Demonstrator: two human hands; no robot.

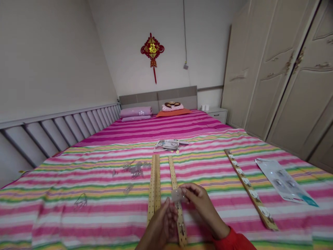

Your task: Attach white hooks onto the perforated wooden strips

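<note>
Both my hands meet over a striped bed cover. My right hand [200, 201], in a red sleeve, pinches a small clear plastic piece [177, 195] between its fingertips. My left hand [161, 225] is curled closed just below, its fingers touching the same piece. They hover above a perforated wooden strip [173, 177] that runs away from me. Two more perforated strips [155, 184] lie side by side just to its left.
A wooden strip with round white fittings [247, 184] lies to the right, with a plastic packet [283, 180] beyond it. Clear hooks [135, 169] are scattered at the left, opened packaging [169, 144] farther up. Pillows [136, 113], headboard and wardrobe [286, 69] stand behind.
</note>
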